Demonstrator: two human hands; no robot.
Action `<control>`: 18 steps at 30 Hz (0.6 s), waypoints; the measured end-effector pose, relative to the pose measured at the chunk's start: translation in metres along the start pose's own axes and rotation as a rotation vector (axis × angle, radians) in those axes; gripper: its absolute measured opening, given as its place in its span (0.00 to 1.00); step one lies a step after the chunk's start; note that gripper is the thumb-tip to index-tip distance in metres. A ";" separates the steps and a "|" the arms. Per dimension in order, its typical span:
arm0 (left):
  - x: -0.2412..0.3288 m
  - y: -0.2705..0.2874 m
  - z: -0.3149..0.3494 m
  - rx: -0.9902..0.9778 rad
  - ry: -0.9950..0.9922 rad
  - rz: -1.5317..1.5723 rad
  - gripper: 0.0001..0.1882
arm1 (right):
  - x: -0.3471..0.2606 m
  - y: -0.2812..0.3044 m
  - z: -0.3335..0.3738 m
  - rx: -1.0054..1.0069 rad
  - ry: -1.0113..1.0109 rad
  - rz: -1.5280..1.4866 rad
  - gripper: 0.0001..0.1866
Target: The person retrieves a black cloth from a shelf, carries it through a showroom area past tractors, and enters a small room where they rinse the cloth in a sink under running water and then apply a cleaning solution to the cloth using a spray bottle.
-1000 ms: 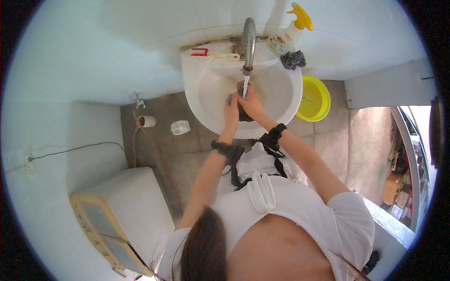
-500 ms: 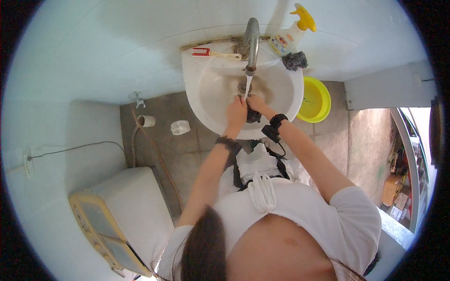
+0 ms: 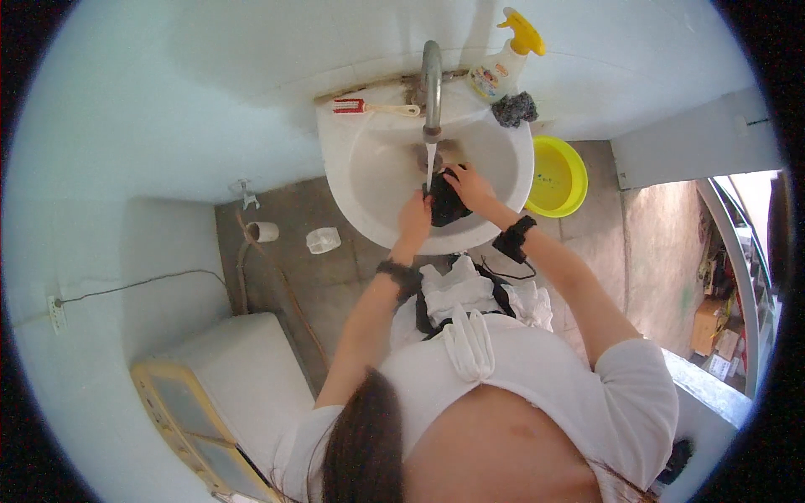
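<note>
Under the running faucet (image 3: 432,88), a wet black cloth (image 3: 448,201) is spread between my hands over the white sink (image 3: 345,172). My left hand (image 3: 415,215) grips the cloth's left edge with closed fingers. On its upper right part lies my right hand (image 3: 472,186), fingers bent and gripping the fabric. The stream of water falls onto or just beside the cloth's upper left edge. What kind of cloth item it is cannot be made out. Both my wrists wear black bands.
A red-and-white brush (image 3: 375,107) lies on the sink's back rim. At the back right stand a spray bottle (image 3: 496,75) with a yellow trigger and a dark scouring pad (image 3: 514,110). Right of the sink is a yellow basin (image 3: 530,205); a white appliance (image 3: 243,369) stands at lower left.
The black cloth, bunched up before, is now opened out and shows more. My hands have moved apart, the left one lower, the right one up and to the right. The view has shifted slightly.
</note>
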State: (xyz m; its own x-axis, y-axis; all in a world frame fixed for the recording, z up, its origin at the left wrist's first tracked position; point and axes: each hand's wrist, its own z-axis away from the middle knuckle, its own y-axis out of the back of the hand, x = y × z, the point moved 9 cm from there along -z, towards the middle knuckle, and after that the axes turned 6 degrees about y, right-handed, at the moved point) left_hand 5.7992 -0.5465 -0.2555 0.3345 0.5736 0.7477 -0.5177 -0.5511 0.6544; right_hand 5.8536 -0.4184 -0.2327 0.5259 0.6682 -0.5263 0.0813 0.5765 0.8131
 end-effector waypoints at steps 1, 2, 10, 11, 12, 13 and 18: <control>-0.003 0.004 0.001 0.004 0.033 0.014 0.10 | -0.008 0.012 0.004 0.040 0.032 -0.008 0.16; -0.004 0.006 0.001 -0.001 0.028 0.014 0.10 | -0.011 0.022 0.006 0.044 0.026 -0.008 0.16; 0.013 0.042 -0.005 0.080 -0.006 -0.067 0.12 | -0.067 0.054 0.006 0.108 0.325 -0.151 0.18; 0.023 0.048 -0.008 0.084 -0.009 -0.066 0.12 | -0.069 0.054 0.003 0.111 0.328 -0.149 0.18; 0.038 0.053 -0.011 0.034 -0.038 0.062 0.12 | -0.067 0.052 -0.002 0.093 0.300 -0.229 0.19; 0.048 0.055 -0.015 -0.016 -0.068 0.191 0.11 | -0.065 0.051 -0.006 0.075 0.273 -0.309 0.19; 0.048 0.035 -0.024 -0.348 0.049 0.369 0.15 | -0.068 0.039 -0.020 -0.069 0.209 -0.411 0.18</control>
State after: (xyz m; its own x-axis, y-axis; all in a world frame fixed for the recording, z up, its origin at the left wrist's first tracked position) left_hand 5.7781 -0.5233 -0.1991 0.0466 0.4114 0.9102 -0.8287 -0.4929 0.2652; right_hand 5.8040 -0.4319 -0.1708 0.2794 0.4539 -0.8461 0.1875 0.8385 0.5117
